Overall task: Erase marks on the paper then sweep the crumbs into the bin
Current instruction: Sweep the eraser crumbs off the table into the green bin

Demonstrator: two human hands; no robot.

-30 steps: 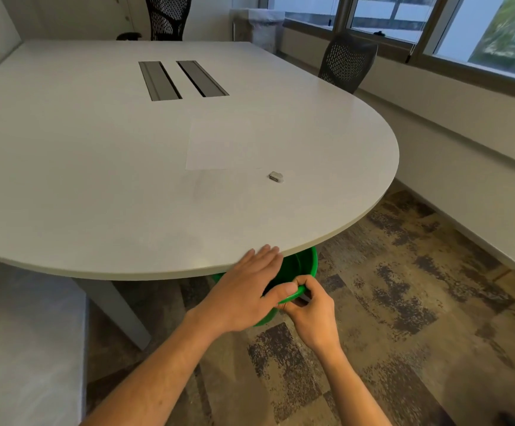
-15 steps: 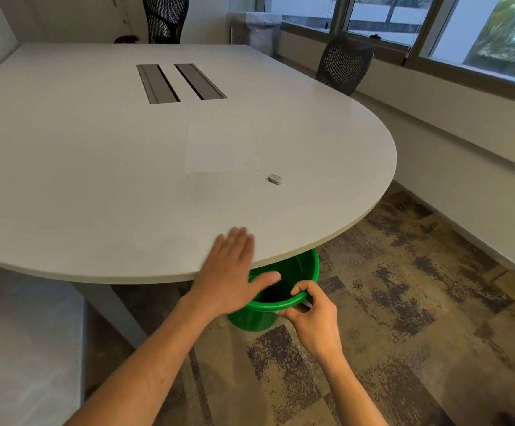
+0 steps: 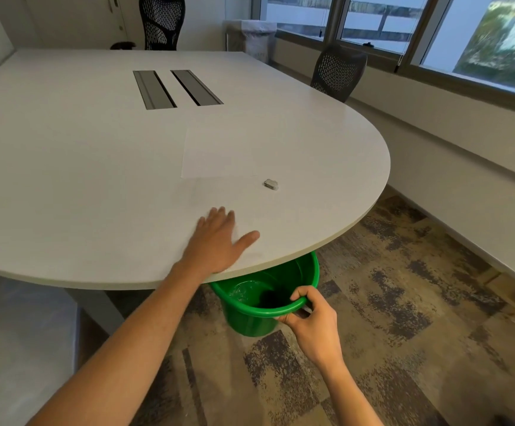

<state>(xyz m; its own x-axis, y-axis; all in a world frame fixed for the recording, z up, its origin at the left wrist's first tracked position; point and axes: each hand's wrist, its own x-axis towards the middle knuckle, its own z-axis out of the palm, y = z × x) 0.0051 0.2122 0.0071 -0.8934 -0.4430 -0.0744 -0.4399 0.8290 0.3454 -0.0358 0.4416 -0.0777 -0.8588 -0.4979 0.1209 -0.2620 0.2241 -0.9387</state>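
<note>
A white sheet of paper (image 3: pixel 219 149) lies flat on the white table (image 3: pixel 65 179), and a small grey eraser (image 3: pixel 271 184) sits just off its near right corner. My left hand (image 3: pixel 216 241) rests flat on the tabletop near the front edge, fingers straight and thumb spread. Below the table edge my right hand (image 3: pixel 308 318) grips the rim of a green bin (image 3: pixel 250 321), holding it partly under the tabletop. Pale specks show inside the bin. Crumbs on the table are too small to make out.
Two grey cable slots (image 3: pixel 176 87) are set into the table's middle. Black mesh chairs stand at the far end (image 3: pixel 161 20) and at the right (image 3: pixel 337 72). A lined waste bin (image 3: pixel 251 38) stands by the windows. Patterned carpet covers the floor.
My left hand has moved from the table's edge over the bin back up onto the tabletop, away from me. The bin, held by my right hand, has shifted out a little from under the table.
</note>
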